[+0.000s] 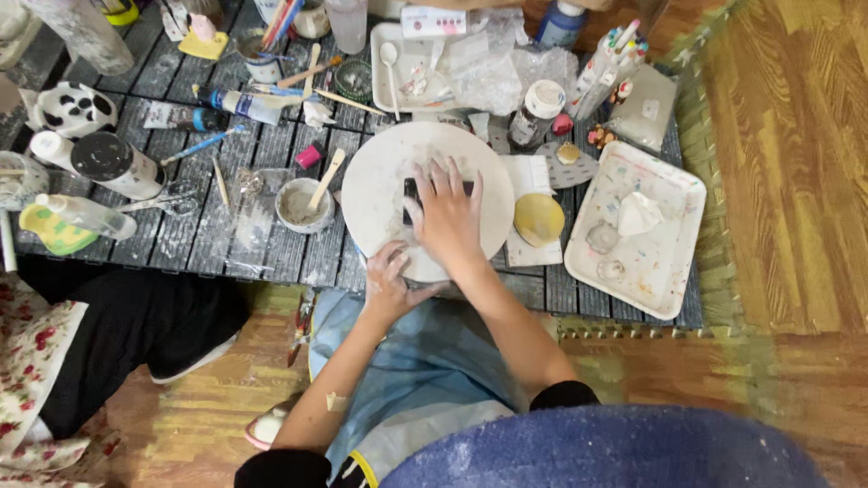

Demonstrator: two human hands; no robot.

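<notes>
A person's right hand (448,215) is pressing flat, fingers spread wide, over a small dark rectangular piece (414,201) near the middle of a round white turntable (380,181), while the left hand (391,282) is gripping the disc's near rim. The piece is lying mostly hidden under the palm; how finished it is cannot be judged. A small bowl with a wooden stick (304,204) is crowding the left edge, a yellow sponge (539,219) and paint-flecked white tray (674,194) the right; open room is lying only toward the lap.
</notes>
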